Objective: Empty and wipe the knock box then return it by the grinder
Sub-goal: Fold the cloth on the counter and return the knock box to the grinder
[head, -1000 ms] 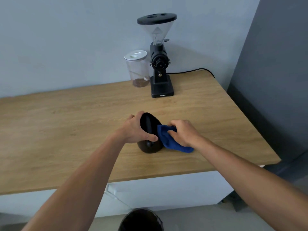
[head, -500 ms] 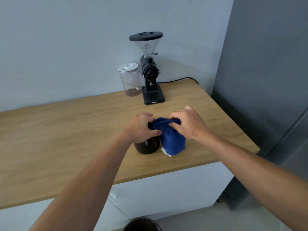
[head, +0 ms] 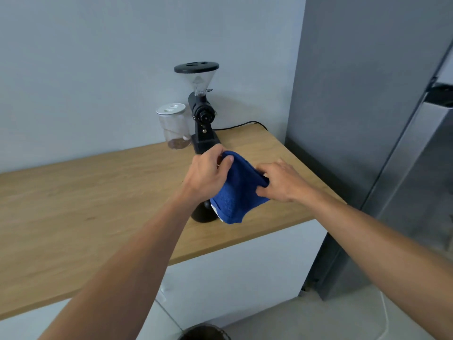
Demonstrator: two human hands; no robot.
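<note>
The black knock box (head: 203, 213) stands on the wooden counter (head: 81, 192) near its front edge, mostly hidden behind a blue cloth (head: 239, 192) and my left arm. My left hand (head: 208, 174) pinches the cloth's upper left corner. My right hand (head: 282, 184) grips its right edge. The cloth hangs spread between both hands, above and in front of the knock box. The black grinder (head: 202, 111) with a clear hopper stands at the back by the wall.
A clear jar (head: 174, 126) with a white lid sits left of the grinder. A black cable (head: 241, 125) runs behind it. A grey fridge (head: 367, 119) borders the counter's right end. A dark bin (head: 204, 333) stands on the floor below.
My left hand has let go of the knock box and taken the cloth's corner. Both hands have lifted the cloth and spread it between them. The view has shifted to the right.
</note>
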